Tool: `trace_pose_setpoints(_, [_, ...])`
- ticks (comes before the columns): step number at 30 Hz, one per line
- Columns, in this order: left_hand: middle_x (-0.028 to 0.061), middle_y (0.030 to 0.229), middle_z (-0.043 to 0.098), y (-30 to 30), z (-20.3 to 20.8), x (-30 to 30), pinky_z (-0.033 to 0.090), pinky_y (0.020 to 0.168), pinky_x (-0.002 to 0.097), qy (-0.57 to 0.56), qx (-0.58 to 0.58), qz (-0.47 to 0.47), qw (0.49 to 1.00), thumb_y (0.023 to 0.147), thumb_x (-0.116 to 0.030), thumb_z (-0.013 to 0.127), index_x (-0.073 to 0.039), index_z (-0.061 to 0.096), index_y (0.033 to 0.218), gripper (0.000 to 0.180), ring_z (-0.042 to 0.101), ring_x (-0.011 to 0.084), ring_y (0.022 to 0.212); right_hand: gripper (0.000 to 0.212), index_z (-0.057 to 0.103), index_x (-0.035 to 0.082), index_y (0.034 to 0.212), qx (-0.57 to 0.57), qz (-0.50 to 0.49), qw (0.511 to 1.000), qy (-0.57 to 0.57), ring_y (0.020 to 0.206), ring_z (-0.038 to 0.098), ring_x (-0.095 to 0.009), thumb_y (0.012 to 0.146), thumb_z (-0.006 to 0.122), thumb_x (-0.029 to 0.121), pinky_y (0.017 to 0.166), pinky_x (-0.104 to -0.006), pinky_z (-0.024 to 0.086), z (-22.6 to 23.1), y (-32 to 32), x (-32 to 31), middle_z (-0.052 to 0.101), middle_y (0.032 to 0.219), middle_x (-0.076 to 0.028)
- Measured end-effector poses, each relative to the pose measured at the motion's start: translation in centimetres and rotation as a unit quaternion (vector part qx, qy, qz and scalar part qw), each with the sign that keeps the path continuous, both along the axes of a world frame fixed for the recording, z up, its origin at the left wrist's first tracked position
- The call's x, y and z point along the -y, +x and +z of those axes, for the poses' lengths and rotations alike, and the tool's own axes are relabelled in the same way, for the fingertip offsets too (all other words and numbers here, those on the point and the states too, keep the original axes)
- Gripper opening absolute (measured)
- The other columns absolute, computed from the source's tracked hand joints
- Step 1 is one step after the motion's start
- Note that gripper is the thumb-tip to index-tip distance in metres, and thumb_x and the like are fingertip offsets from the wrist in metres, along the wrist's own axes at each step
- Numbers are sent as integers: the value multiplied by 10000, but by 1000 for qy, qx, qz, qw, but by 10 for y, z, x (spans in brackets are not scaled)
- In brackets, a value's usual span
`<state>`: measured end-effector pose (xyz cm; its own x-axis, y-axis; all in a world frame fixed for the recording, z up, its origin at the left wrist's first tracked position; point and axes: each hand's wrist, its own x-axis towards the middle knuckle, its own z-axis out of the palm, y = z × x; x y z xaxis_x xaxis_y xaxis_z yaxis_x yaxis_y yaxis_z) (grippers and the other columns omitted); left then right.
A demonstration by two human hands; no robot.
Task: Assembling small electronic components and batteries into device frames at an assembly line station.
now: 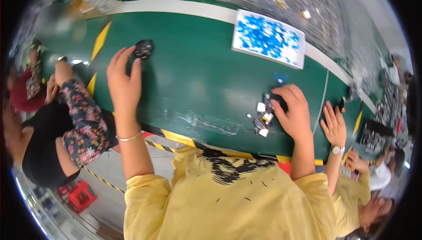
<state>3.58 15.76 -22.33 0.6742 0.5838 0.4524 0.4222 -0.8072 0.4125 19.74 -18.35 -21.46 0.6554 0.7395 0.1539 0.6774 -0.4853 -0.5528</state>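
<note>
left fingers [136,72] sitting spread at black part [144,49], far left | right fingers [288,94] resting curled by loose parts [267,117], right, can't tell if pinching | careless dragging might be scattering bits, tbh

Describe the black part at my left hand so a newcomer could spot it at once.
Find the green table, then the wearer's left hand over its left side. At that hand is the black part, small and roundish. It sits alone, unlike the clustered white and silvery pieces by the right hand.
</note>
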Motion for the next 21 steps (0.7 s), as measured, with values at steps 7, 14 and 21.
trace_pose_setpoints(7, [176,1119,592,37,-3,59,410,909,394,-78,-51,-173,980,772,-50,609,-13,603,850,87,536,345,1039,216,625,38,913,-20,-33,997,70,786,550,-279,700,644,4,692,-343,452,-14,-2,15,578,862,-99])
trace_pose_setpoints(14, [189,1077,604,77,6,112,427,884,406,-74,-75,-341,934,749,-120,659,-16,601,798,129,535,371,1034,186,636,98,774,-1,129,988,82,815,503,-248,603,710,91,720,-361,382,0,-11,13,555,845,-34])
trace_pose_setpoints(21, [127,732,621,113,29,144,477,611,352,-194,-104,-305,927,754,-147,662,-35,580,706,147,603,282,686,223,575,102,690,4,93,996,-8,821,477,-242,555,747,146,725,-369,346,3,-27,4,524,818,-14])
